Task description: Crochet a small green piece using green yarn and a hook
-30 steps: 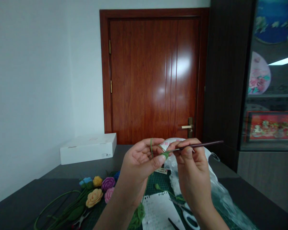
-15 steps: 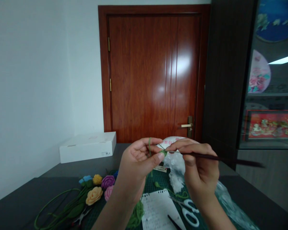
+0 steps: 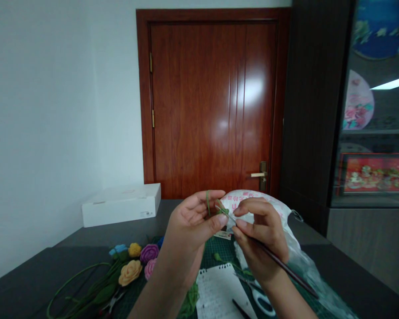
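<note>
My left hand (image 3: 194, 221) is raised in front of me, thumb pinched against the fingers on a small green crochet piece (image 3: 223, 211). Green yarn (image 3: 208, 201) loops over its forefinger. My right hand (image 3: 259, 232) grips a dark crochet hook (image 3: 279, 265) like a pen. The hook's metal tip meets the green piece at my left fingertips, and its handle slants down to the right.
On the dark table lie crocheted flowers (image 3: 133, 263) with green stems, a white box (image 3: 121, 204), a spiral notepad (image 3: 219, 292), white-handled scissors (image 3: 261, 301), a green cutting mat (image 3: 219, 252) and a plastic bag (image 3: 286, 239). A brown door (image 3: 213, 102) stands behind; a dark cabinet is at right.
My right hand has turned the hook: its handle swung from pointing right and level to slanting down to the right. The left hand stayed in place.
</note>
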`<state>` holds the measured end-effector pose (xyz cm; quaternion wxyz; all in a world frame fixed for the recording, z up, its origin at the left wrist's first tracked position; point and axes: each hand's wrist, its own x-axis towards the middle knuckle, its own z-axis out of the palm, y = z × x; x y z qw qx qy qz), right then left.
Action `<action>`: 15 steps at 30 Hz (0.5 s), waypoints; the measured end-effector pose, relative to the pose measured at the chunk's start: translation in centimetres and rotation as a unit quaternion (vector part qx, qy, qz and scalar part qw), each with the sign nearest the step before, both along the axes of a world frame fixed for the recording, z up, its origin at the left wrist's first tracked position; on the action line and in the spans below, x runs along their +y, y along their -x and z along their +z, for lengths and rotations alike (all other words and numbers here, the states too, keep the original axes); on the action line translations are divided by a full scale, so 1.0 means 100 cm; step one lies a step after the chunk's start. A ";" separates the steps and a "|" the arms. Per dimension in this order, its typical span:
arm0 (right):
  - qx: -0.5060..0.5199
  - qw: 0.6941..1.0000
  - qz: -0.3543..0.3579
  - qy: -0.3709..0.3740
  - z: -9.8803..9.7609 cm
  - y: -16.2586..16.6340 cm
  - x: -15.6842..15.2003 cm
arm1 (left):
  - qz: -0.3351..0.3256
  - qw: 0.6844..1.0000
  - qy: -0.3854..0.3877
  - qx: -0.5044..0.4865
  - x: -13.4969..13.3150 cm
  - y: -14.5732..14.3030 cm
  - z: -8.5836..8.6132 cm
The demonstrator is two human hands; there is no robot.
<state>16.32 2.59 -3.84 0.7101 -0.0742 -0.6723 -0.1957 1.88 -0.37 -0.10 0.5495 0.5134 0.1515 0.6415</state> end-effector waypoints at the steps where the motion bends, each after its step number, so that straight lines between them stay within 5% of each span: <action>1: 0.001 1.000 -0.014 0.004 -0.002 0.002 0.000 | 0.012 1.000 0.004 0.003 0.000 0.000 0.000; 9: 0.022 0.979 -0.202 0.008 -0.009 0.021 -0.009 | 0.212 0.968 -0.113 0.068 0.001 -0.009 -0.008; 15: 0.026 0.987 -0.130 0.095 0.006 0.003 -0.019 | 0.220 0.953 -0.134 0.158 0.005 0.006 0.000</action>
